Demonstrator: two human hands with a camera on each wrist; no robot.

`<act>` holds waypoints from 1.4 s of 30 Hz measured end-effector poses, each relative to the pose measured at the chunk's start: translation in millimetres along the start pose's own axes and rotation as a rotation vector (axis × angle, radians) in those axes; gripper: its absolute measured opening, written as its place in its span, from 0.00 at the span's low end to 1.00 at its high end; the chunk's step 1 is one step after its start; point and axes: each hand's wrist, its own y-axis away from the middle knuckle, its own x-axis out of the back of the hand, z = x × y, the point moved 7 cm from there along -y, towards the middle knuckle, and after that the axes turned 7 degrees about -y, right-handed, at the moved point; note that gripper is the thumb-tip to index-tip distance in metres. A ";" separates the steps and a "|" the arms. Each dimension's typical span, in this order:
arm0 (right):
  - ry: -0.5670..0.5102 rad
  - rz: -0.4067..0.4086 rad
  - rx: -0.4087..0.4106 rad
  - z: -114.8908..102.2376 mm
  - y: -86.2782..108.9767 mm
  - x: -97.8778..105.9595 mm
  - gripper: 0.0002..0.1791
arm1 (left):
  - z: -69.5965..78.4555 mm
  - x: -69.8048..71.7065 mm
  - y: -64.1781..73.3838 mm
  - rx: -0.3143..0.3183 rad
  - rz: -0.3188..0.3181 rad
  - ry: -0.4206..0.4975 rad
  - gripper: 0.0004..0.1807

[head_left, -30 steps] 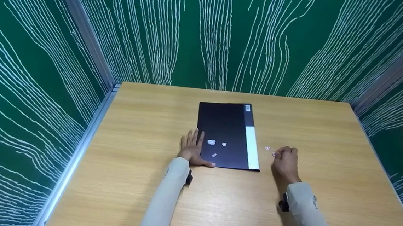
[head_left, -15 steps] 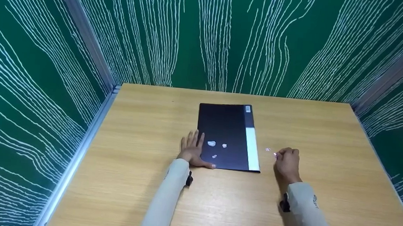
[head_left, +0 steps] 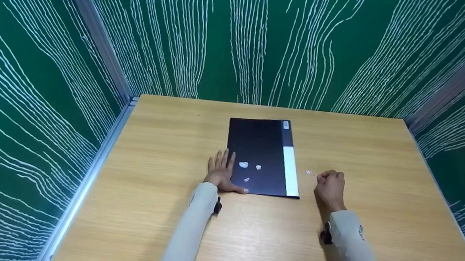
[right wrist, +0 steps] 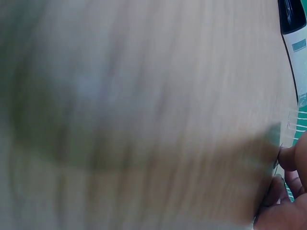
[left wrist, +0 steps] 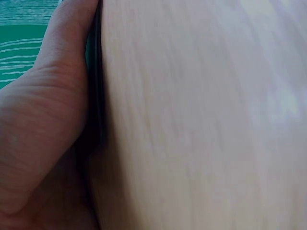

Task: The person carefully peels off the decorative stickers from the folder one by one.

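Observation:
A black folder (head_left: 256, 144) with a white strip along its right side lies on the table. My left hand (head_left: 222, 175) rests spread on its near left corner, thumb along the near edge. Three small white scraps (head_left: 243, 164) lie on the cover beside those fingers. To the right of the folder, my right hand (head_left: 330, 189) is low over the table with curled fingers, pinching a tiny pinkish-white scrap (head_left: 317, 177) that the fingertips mostly hide. Another pinkish-white scrap (head_left: 309, 172) lies just left of it. In the right wrist view, the thumb and fingers (right wrist: 288, 158) meet at the tabletop.
The wooden table (head_left: 166, 142) is bounded by green walls (head_left: 216, 64) with white wavy lines at the back and sides. A metal rail (head_left: 85, 185) runs along its left edge. A small label (head_left: 285, 125) sits at the folder's far right corner.
My right fingertips have closed over the tiny scrap, which shows less than before. My left hand and the folder stay put; the head view shifts only slightly.

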 end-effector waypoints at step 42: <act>-0.017 -0.089 0.282 -96.6 5.0 -61.6 0.11 | 1.1 2.0 3.5 -0.024 0.017 -0.005 0.76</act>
